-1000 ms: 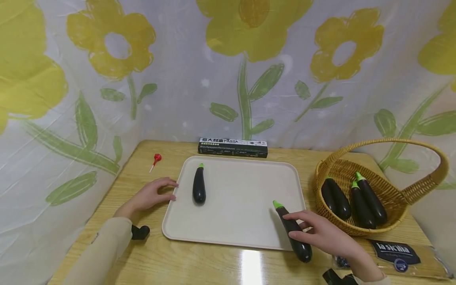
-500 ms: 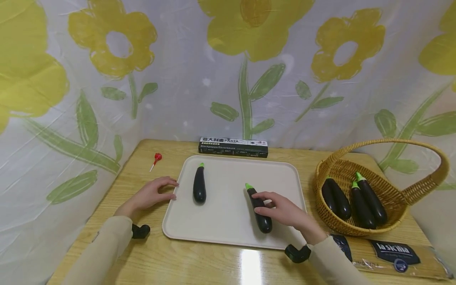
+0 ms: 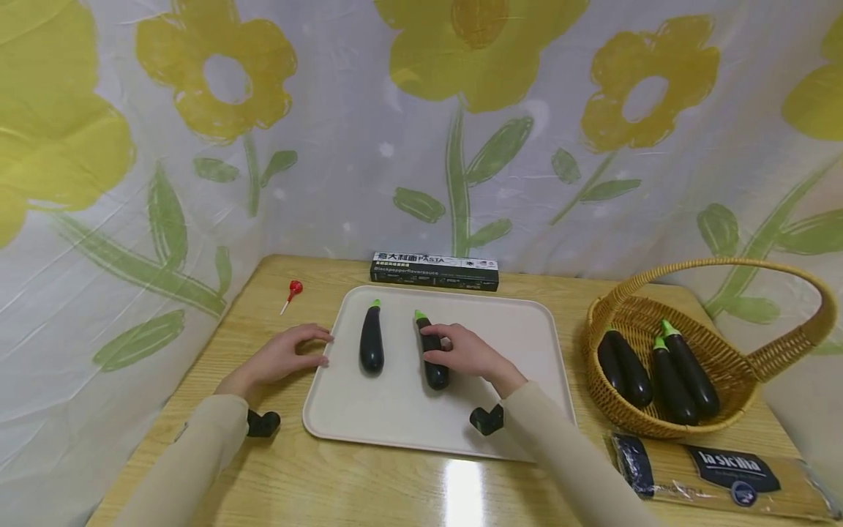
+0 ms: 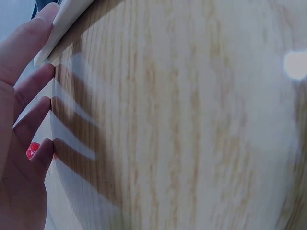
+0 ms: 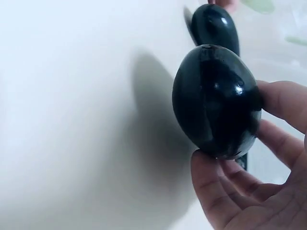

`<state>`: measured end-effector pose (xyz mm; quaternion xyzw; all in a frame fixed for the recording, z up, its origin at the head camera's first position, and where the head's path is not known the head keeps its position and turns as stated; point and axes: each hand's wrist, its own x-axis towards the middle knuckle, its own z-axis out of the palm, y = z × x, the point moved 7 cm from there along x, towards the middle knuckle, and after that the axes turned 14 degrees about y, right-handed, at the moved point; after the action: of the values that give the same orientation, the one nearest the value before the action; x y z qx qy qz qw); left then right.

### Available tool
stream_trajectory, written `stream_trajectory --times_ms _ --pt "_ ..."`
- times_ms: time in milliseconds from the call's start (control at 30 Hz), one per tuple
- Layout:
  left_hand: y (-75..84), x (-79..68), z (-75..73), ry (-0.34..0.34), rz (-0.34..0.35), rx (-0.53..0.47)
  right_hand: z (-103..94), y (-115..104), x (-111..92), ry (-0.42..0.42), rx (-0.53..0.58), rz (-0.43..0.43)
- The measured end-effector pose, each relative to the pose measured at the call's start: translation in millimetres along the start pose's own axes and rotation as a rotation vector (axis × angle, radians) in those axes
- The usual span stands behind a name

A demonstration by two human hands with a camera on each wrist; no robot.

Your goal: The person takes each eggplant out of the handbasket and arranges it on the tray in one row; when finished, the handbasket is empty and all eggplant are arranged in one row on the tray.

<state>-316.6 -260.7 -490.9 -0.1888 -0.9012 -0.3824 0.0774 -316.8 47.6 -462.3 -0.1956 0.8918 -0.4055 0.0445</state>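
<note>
Right hand (image 3: 469, 353) grip pinched round an eggplant (image 3: 435, 374), over the tray (image 3: 503, 326), just right of the other eggplant (image 3: 372, 344). Left hand (image 3: 285, 356) grip loose, holding nothing, fingertips at tray's left edge. Basket (image 3: 635, 422) at right: four more.

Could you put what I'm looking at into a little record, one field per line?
Right hand: holds an eggplant over the tray; contact with the tray unclear
Left hand: at the tray's left rim, holding nothing
On the tray: another eggplant, green tip pointing away from the person
Basket: right of the tray, at least four eggplants inside
Behind the tray: dark pasta box
Left of the tray: red lollipop
In front of the basket: "la sicilia" packet
</note>
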Motion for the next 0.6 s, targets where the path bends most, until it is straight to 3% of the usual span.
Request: stream_trajectory --times_ms 200,600 --pt "3.1 0.1 -0.8 0.015 0.034 -0.007 16.2 -9.3 19.8 0.022 -0.090 -0.054" --pt "2.3 0.4 -1.6 0.014 0.028 -0.004 32.4 -21.3 36.4 0.023 -0.090 -0.012"
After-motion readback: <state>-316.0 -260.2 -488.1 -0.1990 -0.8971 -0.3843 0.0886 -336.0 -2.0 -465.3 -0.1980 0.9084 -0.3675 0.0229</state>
